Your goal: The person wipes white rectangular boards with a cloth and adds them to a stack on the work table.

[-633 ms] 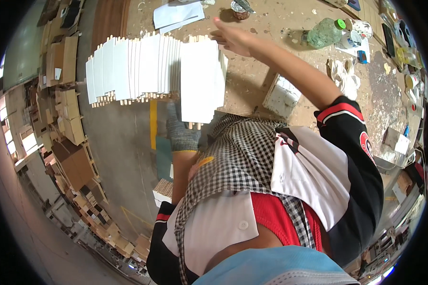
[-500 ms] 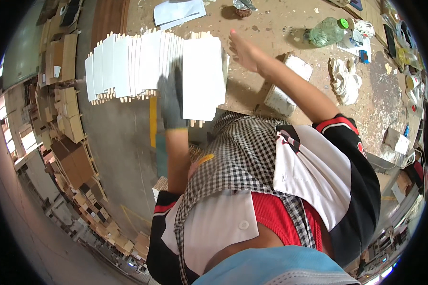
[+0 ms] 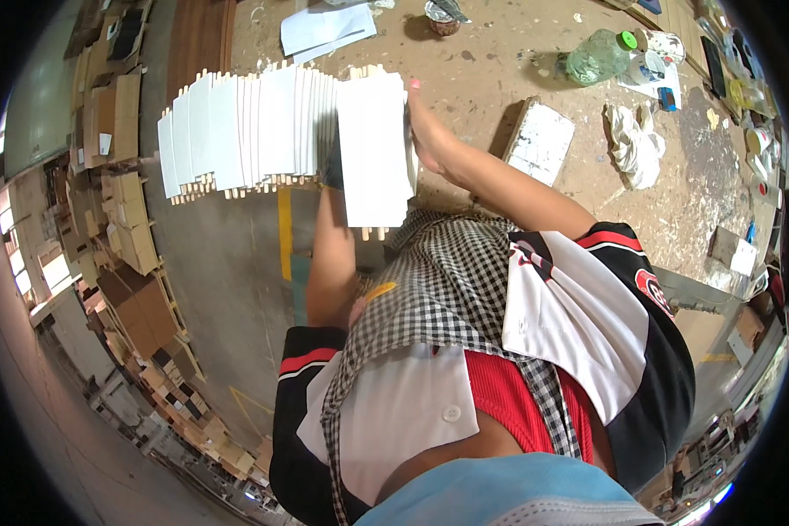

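Observation:
A stack of white boards (image 3: 375,153) with short wooden pegs poking from its ends stands at the table's front edge. My left hand (image 3: 332,167), in a dark glove, is at the stack's left side; its fingers are mostly hidden. My bare right hand (image 3: 424,133) lies along the right side with one fingertip showing near the far corner, so the stack is held between both hands. Left of it, a leaning row of similar white boards (image 3: 276,118) overlaps like tilted cards, with pegs at both ends.
Right of my forearm lies a paint-spattered white block (image 3: 542,140). Beyond are a crumpled white cloth (image 3: 633,145), a green-capped bottle (image 3: 596,60) and a small cup (image 3: 443,22). Paper sheets (image 3: 329,33) lie at the back. Cardboard stacks (image 3: 136,298) stand across the floor at left.
My right hand has come in from the right, from apart to against the stack's side. My left hand has slipped further down behind the stack, so less of its glove shows.

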The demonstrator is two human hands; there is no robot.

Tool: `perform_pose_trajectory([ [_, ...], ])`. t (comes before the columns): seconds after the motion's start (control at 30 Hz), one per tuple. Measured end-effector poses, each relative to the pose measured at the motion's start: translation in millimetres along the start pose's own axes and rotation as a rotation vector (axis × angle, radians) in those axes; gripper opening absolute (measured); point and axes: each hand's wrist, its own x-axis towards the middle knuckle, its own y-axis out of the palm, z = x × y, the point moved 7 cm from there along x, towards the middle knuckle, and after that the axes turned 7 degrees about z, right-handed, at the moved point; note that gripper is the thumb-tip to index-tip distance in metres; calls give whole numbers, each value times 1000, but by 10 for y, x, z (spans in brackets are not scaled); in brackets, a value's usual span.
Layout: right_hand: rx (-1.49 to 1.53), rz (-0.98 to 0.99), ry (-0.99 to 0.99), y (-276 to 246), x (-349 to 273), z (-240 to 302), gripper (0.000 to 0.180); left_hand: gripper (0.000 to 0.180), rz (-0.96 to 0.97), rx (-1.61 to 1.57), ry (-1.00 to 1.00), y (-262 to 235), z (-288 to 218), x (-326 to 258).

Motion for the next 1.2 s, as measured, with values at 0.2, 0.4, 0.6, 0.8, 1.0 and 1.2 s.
perform_pose_trajectory([
  [0.2,-26,5,-61,26,11,-188,78,64,9,-21,24,-87,-78,-72],
  [0.4,67,-88,69,66,-70,-486,79,64,-42,-136,58,-332,-39,-181],
  [0.6,15,23,113,222,-60,-549,83,64,-83,-235,75,-402,4,-235],
  [0.8,-394,-44,57,-215,74,-332,85,65,-134,-411,125,-462,43,-514],
  [1.0,-1109,215,-223,120,411,901,93,65,27,-1297,-15,-245,411,-1285],
  [1.2,-1364,429,293,539,503,701,101,64,-254,-817,58,-113,500,-1456],
])
